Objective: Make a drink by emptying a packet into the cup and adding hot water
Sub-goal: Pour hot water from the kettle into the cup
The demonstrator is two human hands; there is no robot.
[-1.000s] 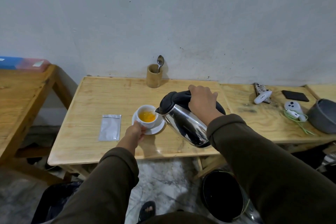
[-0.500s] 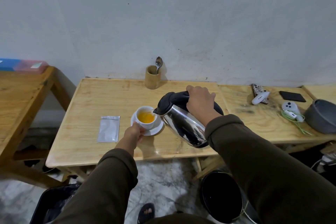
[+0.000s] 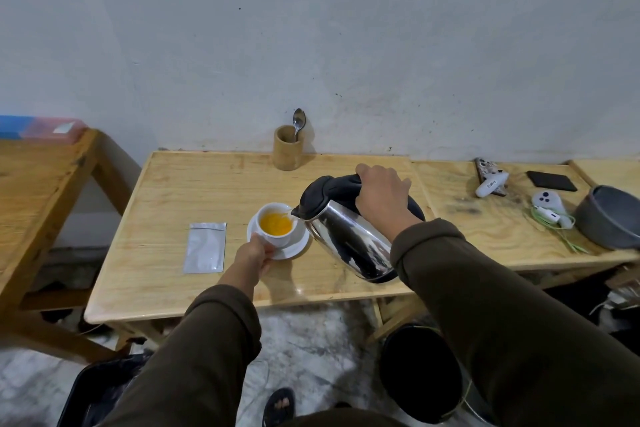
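A white cup [image 3: 276,238] holding orange liquid stands on a white saucer [image 3: 294,248] on the wooden table [image 3: 180,191]. My left hand [image 3: 254,258] grips the cup and saucer at their near left side. My right hand [image 3: 382,199] holds the black handle of a steel kettle [image 3: 349,243], tilted left with its spout at the cup's right rim. Water runs from the spout into the cup. A flat silver packet [image 3: 205,247] lies on the table left of the saucer.
A bamboo holder [image 3: 288,152] with a spoon [image 3: 298,121] stands at the wall. On the right lie a phone [image 3: 551,181], small white devices [image 3: 491,184], earphones [image 3: 550,218] and a grey bowl [image 3: 609,218]. Another wooden table [image 3: 34,184] stands left. Black bins [image 3: 420,374] sit on the floor.
The orange liquid in the cup has risen a little as the kettle keeps pouring. Both hands hold the same grips.
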